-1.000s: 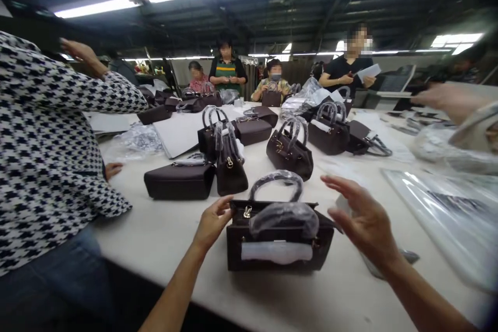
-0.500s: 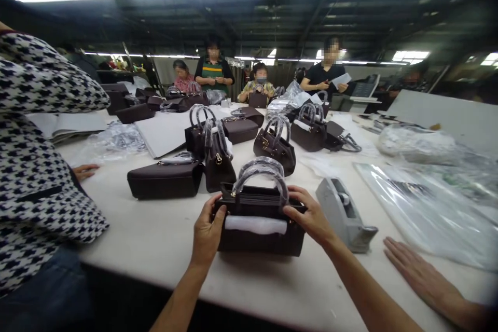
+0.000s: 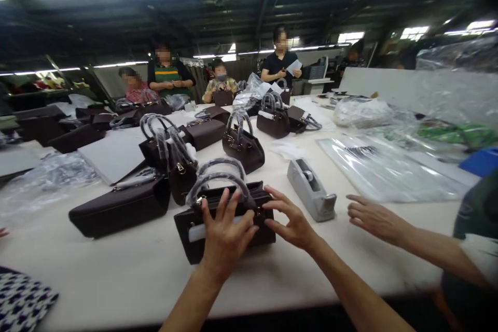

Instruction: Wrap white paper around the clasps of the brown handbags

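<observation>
A dark brown handbag (image 3: 265, 232) stands upright on the white table in front of me, turned slightly. Clear plastic film wraps its two handles (image 3: 221, 179), and a white wrapped piece (image 3: 196, 233) lies across its front. Spread fingers of my left hand (image 3: 225, 236) are over the front face and hide the middle of it. At the bag's right end is my right hand (image 3: 291, 220), its thumb and fingers apart beside the small gold fitting; whether the fingertips touch it is unclear. A grey tape dispenser (image 3: 311, 189) stands just beyond, to the right.
Another person's hand (image 3: 375, 220) reaches in from the right. Clear plastic bags (image 3: 389, 166) lie behind it. More brown handbags (image 3: 243, 145) stand ahead, one lying flat (image 3: 120, 207) at left near crumpled film (image 3: 54, 181). Several people are across the table.
My left hand has left the bag's left end and moved across its front. My right hand's grip has loosened. The bag has turned, and the view has swung right.
</observation>
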Tool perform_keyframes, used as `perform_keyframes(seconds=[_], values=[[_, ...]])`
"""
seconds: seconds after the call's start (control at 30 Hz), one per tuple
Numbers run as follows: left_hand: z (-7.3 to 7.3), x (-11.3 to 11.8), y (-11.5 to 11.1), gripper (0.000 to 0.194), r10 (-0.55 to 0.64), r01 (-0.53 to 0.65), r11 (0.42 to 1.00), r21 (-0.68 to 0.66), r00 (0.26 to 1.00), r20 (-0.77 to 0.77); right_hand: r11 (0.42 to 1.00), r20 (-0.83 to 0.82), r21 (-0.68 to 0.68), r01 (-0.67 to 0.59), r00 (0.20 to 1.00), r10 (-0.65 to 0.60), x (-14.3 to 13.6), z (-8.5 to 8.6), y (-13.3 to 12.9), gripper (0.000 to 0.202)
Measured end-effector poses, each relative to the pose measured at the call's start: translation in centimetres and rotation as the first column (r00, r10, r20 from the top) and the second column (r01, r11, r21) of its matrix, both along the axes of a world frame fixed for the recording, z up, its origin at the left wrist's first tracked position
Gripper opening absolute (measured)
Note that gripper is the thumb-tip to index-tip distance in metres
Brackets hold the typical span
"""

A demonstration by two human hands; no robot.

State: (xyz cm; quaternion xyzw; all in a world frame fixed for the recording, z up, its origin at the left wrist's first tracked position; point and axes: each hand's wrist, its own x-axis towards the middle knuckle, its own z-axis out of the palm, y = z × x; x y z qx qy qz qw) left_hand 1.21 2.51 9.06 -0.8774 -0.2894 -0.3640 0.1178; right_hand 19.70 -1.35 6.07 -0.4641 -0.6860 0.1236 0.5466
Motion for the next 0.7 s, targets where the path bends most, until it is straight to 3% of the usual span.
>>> perform_keyframes(seconds=[0.1,0.23,0.5,0.7], values=[[0.7,0.4,0.4,0.021,0.031,-0.034,0.999,-0.026,0.996,-0.089,0.997,0.054,-0.001,-0.071,0.996,0.071,0.5,-1.4,0.2,0.031],[1.1,1.2,1.1,0.022,0.031,-0.027,0.999,0.037,0.991,-0.131,0.996,0.012,0.084,-0.020,1.000,0.019,0.3,-2.7,1.8,0.030],[0.7,1.8,2.9,0.018,0.028,-0.014,0.996,0.085,0.986,-0.162,0.990,0.003,0.140,-0.007,1.000,0.007,0.5,-2.8,3.1,0.031],[0.4,2.0,3.4,0.022,-0.023,0.041,0.994,0.101,0.986,-0.167,0.968,0.027,0.224,0.110,0.993,-0.119,-0.4,-3.6,3.5,0.035]])
